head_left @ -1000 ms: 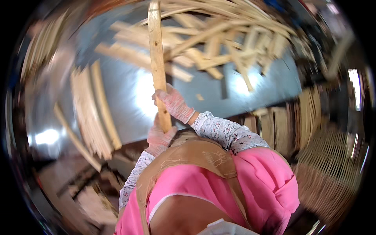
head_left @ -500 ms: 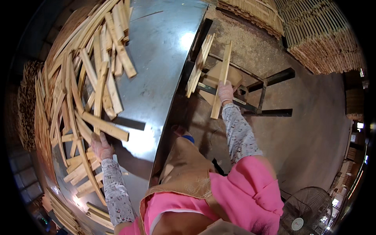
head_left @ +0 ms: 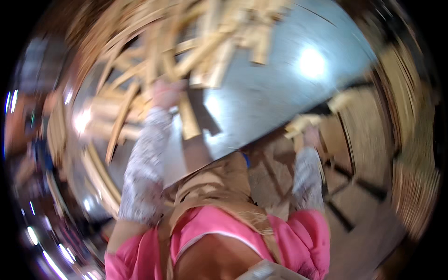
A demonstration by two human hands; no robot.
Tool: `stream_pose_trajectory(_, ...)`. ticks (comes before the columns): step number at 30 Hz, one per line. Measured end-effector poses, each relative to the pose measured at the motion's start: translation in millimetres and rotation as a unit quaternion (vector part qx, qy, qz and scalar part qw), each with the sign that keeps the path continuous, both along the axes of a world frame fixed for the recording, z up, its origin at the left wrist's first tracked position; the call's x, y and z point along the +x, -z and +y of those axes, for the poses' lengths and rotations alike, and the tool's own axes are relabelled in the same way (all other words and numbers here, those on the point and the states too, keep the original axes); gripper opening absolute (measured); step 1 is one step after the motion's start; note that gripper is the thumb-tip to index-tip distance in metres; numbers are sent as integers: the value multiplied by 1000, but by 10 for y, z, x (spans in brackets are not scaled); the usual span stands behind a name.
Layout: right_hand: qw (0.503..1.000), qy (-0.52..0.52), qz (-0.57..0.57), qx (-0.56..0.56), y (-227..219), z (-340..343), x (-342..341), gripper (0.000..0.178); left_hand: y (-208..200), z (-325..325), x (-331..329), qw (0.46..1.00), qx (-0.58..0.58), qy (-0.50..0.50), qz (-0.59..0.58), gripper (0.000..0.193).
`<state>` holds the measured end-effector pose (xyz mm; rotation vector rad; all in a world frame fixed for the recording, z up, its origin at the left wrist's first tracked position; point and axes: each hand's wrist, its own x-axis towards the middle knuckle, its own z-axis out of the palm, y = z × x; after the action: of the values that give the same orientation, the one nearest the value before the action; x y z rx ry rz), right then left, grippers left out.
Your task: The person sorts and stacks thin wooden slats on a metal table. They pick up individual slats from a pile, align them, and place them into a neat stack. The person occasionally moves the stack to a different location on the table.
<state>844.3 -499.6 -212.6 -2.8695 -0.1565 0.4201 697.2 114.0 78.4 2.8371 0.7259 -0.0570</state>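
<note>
Motion smears this view. My left hand is closed at the near end of a wooden slat, at the edge of a loose pile of pale slats. Just to its right another slat lies on the grey metal table, pointing toward me. Past the table's right edge, my right hand is at a small group of short-looking wooden slats by a dark-framed stand. Its fingers are too blurred to show whether they grip one.
Parts of the dark metal stand stick out right of my right hand. Stacked wood stands at the far right. Several curved strips lie at the table's left near end. A tan apron covers my front.
The view has swung leftward, so table and pile appear farther right and turned. My right hand, earlier gripping a slat over the stand, is now beside the slats near the table edge.
</note>
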Motion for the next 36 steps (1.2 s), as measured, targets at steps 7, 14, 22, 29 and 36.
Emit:
stream_pose_trajectory(7,906,-242,321,134,-1496,978,-1571,37,-685,-512,-1817,937,-344,-45,45,86)
stream_pose_trajectory(14,804,-493,298,143,-3029,4053,-2563,42,-707,245,-4198,847,-282,-437,-109,65)
stream_pose_trajectory(22,659,-707,-237,100,-3060,7497,-2997,54,90,1790,-6055,865,130,-475,92,67)
stream_pose_trajectory(29,782,-621,36,29,-3370,7624,-3548,60,11,1929,-6454,903,104,-413,52,54)
stream_pose_trajectory(36,739,-651,170,31,-2844,8176,-5418,55,-465,2000,-5864,927,-204,-307,70,52)
